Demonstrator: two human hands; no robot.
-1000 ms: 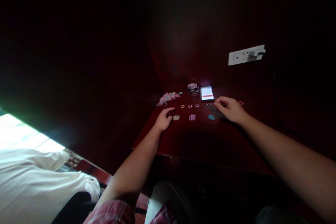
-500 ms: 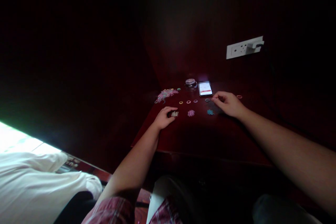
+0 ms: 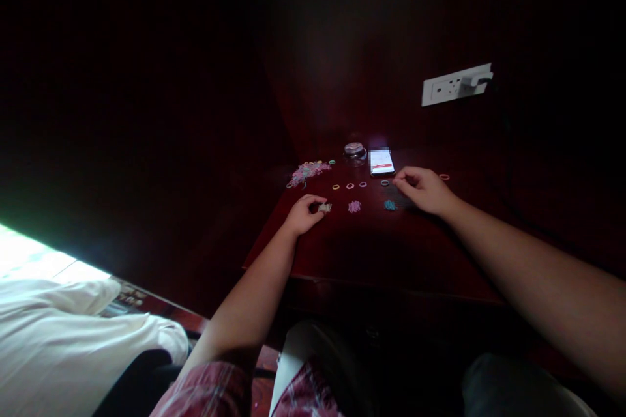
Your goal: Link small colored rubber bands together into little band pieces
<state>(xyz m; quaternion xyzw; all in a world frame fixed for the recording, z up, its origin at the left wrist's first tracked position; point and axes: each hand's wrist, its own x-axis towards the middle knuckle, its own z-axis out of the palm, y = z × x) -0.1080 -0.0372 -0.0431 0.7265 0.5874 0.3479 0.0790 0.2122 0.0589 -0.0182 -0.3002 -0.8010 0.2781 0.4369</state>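
On a dark red table (image 3: 372,254) my left hand (image 3: 304,214) rests with fingers curled, its fingertips on a small yellowish bunch of rubber bands (image 3: 325,208). My right hand (image 3: 424,189) lies further right, fingers bent and pinched near a single small band (image 3: 385,183). A pink bunch (image 3: 355,206) and a teal bunch (image 3: 390,205) lie between the hands. Three single rings (image 3: 349,186) form a row behind them. A loose heap of mixed bands (image 3: 307,172) sits at the back left.
A lit phone (image 3: 381,162) lies at the back of the table beside a small round glass jar (image 3: 354,150). A white wall socket with a plug (image 3: 456,85) is on the dark wall. White bedding (image 3: 73,345) lies at the lower left.
My left hand slid right and closed its fingertips onto the yellowish bunch. My right hand has barely moved. The view shifted slightly.
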